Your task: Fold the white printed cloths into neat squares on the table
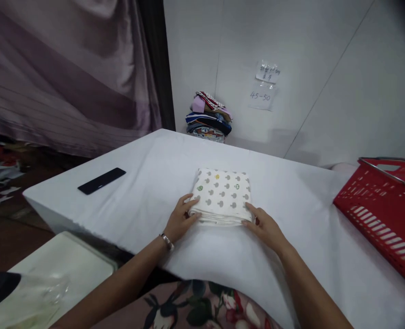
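Observation:
A folded white cloth (223,192) with rows of grey tree-like prints and a few green and yellow ones lies flat in layers. My left hand (181,218) pinches its near left corner, fingers on the top and side and thumb at the front edge. At the near right corner my right hand (265,229) grips the layers the same way, with its thumb at the front edge. The cloth rests on a table covered in white fabric (147,201). Parts of the fingertips are hidden against the cloth.
A black phone (102,181) lies at the table's left. To the right stands a red plastic basket (376,201) with a metal handle. Behind the table's far edge rises a pile of folded fabrics (209,119) by the wall. A pale stool-like surface (65,269) is at lower left.

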`<state>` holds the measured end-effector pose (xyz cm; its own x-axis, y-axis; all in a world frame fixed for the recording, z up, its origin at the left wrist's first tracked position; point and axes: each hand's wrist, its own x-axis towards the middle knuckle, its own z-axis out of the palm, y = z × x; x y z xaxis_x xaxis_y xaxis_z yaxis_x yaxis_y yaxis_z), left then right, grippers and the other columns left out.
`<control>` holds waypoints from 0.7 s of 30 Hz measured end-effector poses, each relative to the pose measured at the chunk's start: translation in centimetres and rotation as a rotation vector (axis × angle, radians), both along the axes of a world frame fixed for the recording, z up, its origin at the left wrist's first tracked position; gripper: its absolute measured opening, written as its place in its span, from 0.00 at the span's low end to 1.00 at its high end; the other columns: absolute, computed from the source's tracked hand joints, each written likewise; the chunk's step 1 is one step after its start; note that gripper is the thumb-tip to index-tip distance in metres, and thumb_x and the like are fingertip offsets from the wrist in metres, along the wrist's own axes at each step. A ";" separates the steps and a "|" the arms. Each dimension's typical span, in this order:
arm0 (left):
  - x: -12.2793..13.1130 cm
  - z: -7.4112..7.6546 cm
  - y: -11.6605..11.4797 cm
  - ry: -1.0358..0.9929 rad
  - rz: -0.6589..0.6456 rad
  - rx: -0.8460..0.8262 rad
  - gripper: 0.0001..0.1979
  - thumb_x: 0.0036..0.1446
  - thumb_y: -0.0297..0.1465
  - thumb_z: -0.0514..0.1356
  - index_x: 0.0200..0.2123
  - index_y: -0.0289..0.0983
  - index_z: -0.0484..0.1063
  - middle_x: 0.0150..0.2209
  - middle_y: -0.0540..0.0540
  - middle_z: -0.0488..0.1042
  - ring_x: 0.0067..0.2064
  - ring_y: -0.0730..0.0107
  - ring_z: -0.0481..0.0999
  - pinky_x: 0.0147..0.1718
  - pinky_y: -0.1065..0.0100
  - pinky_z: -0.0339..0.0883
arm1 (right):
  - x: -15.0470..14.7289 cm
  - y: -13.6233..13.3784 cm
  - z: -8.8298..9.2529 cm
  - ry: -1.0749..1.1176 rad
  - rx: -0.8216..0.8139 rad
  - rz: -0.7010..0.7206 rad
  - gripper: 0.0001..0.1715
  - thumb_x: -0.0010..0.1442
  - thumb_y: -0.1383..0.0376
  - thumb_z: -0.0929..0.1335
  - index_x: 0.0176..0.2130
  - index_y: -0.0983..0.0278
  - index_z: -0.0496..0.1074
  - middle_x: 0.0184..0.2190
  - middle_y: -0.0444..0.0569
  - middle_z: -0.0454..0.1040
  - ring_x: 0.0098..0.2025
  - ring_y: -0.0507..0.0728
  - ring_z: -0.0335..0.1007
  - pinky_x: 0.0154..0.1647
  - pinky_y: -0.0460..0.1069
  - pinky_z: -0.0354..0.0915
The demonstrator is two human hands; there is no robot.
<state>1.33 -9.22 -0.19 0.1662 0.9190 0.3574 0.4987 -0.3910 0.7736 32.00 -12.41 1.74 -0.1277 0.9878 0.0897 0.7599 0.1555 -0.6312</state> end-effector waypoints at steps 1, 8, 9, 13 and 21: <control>0.1 0.0 0.1 -0.017 0.015 0.008 0.17 0.52 0.36 0.59 0.47 0.42 0.69 0.56 0.44 0.58 0.43 0.67 0.70 0.32 0.68 0.70 | 0.0 0.0 0.0 -0.023 0.008 0.022 0.29 0.56 0.52 0.63 0.57 0.52 0.60 0.31 0.44 0.67 0.29 0.54 0.64 0.32 0.50 0.63; 1.3 -0.1 -0.7 0.050 0.027 0.051 0.11 0.53 0.36 0.58 0.40 0.41 0.70 0.53 0.45 0.61 0.35 0.72 0.71 0.29 0.69 0.69 | 1.6 0.9 -1.1 0.041 0.198 -0.054 0.19 0.58 0.61 0.61 0.49 0.57 0.69 0.35 0.46 0.71 0.32 0.54 0.66 0.33 0.48 0.63; 1.3 -0.2 -0.8 0.092 0.036 0.039 0.10 0.53 0.36 0.58 0.39 0.41 0.70 0.54 0.46 0.61 0.36 0.72 0.71 0.29 0.69 0.69 | 1.7 1.0 -1.3 0.032 0.173 -0.058 0.19 0.57 0.62 0.62 0.48 0.57 0.69 0.35 0.46 0.71 0.32 0.53 0.66 0.33 0.49 0.64; 0.8 0.0 -1.1 0.289 0.060 0.073 0.12 0.53 0.36 0.58 0.42 0.42 0.70 0.55 0.47 0.60 0.45 0.66 0.70 0.38 0.66 0.70 | 1.6 0.8 -1.2 -0.033 0.121 -0.047 0.20 0.56 0.62 0.62 0.49 0.56 0.69 0.36 0.45 0.69 0.30 0.52 0.66 0.33 0.49 0.65; 1.1 2.2 -1.1 0.577 0.005 0.348 0.13 0.53 0.33 0.59 0.43 0.40 0.71 0.52 0.44 0.66 0.54 0.56 0.62 0.50 0.54 0.57 | 0.9 0.3 -0.5 -0.115 0.341 0.058 0.18 0.56 0.64 0.64 0.47 0.55 0.70 0.48 0.50 0.66 0.47 0.58 0.64 0.35 0.50 0.69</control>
